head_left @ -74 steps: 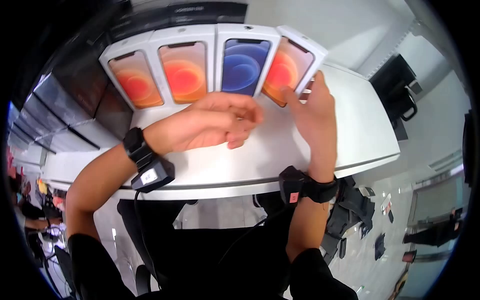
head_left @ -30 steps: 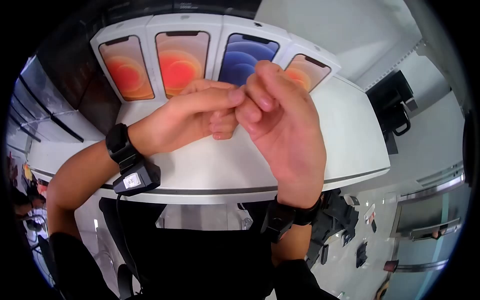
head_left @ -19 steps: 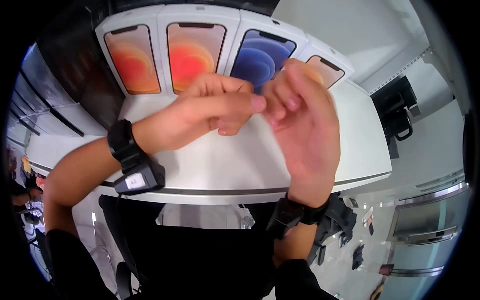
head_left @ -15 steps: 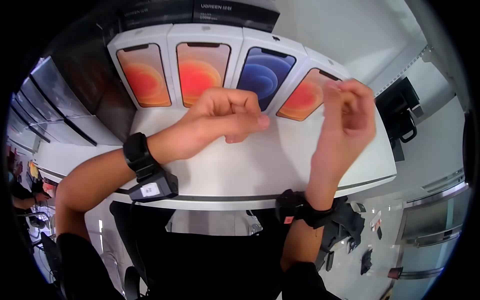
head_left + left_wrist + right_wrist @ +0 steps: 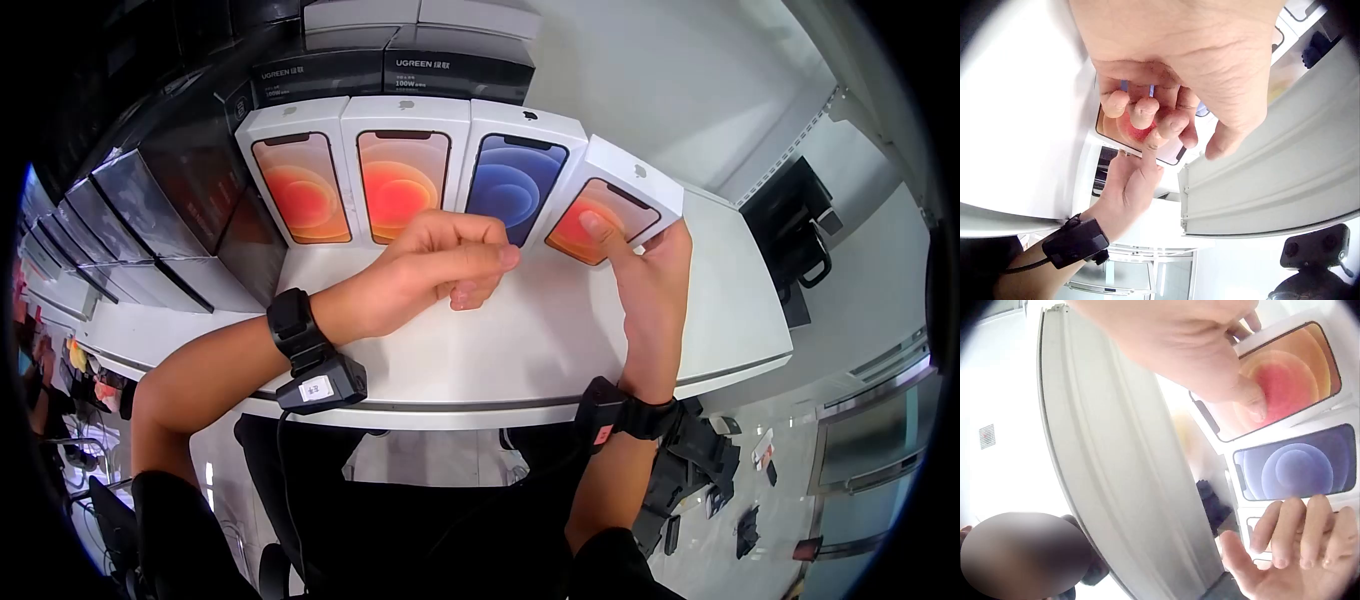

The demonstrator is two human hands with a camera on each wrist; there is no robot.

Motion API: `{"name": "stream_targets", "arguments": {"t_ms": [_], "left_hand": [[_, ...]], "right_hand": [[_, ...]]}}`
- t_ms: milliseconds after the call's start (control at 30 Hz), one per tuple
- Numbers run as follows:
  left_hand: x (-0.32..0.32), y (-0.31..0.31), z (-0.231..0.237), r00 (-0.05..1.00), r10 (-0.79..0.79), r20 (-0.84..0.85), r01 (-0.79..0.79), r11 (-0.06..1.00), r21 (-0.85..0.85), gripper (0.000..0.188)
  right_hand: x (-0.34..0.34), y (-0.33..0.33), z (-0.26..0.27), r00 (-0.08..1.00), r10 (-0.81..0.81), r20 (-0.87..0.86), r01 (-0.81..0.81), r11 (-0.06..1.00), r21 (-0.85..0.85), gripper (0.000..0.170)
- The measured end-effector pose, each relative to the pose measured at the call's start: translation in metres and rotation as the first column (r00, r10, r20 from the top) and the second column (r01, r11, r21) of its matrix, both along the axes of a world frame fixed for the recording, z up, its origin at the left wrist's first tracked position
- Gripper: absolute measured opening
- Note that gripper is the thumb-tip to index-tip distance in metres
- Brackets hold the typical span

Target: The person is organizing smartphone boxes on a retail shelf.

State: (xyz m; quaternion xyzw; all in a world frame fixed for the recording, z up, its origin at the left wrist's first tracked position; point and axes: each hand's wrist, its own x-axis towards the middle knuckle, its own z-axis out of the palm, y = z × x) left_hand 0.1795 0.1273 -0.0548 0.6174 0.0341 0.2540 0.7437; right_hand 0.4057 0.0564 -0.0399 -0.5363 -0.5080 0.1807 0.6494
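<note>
Four is avoided here: several white phone boxes stand in a row on the white table. At the right end, a phone box with an orange picture leans at an angle. My right hand grips it, thumb on its front and fingers mostly hidden behind its side. Beside it is a blue-pictured phone box. My left hand hovers in front of the row, fingers loosely curled and holding nothing; the left wrist view shows its bent fingers. Two more orange-pictured phone boxes stand to the left.
Black UGREEN boxes stand behind the row. More dark boxes are stacked at the left. The white table's front edge runs close to my body. Dark items lie on the floor at the right.
My right hand first held the right-end box, then came beside the left hand, swung right, and now grips that box again. The box has tilted. My left hand stays in front of the row.
</note>
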Motion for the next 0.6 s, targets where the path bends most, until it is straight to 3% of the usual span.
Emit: {"name": "stream_targets", "arguments": {"t_ms": [133,267,400,500,600], "left_hand": [[0.001,-0.001,-0.001,1.000,0.016,0.010,-0.015,0.995,-0.096,0.036],[0.001,-0.001,0.000,1.000,0.023,0.000,-0.023,0.995,-0.100,0.036],[0.001,-0.003,0.002,1.000,0.030,-0.005,-0.030,0.992,-0.121,0.036],[0.001,-0.001,0.000,0.999,0.035,0.004,-0.034,0.995,-0.098,0.036],[0.002,-0.002,-0.001,0.999,0.040,0.002,-0.040,0.996,-0.079,0.036]], "right_hand": [[0.001,-0.001,0.000,0.997,-0.041,-0.065,0.043,0.999,0.034,0.053],[0.014,-0.005,0.000,0.977,-0.211,-0.001,0.211,0.975,0.068,0.056],[0.035,-0.008,-0.002,0.873,-0.464,0.151,0.451,0.886,0.110,0.053],[0.035,-0.017,0.005,0.836,-0.508,0.207,0.523,0.852,-0.019,0.064],[0.036,-0.017,-0.004,0.695,-0.635,0.339,0.629,0.764,0.143,0.072]]}}
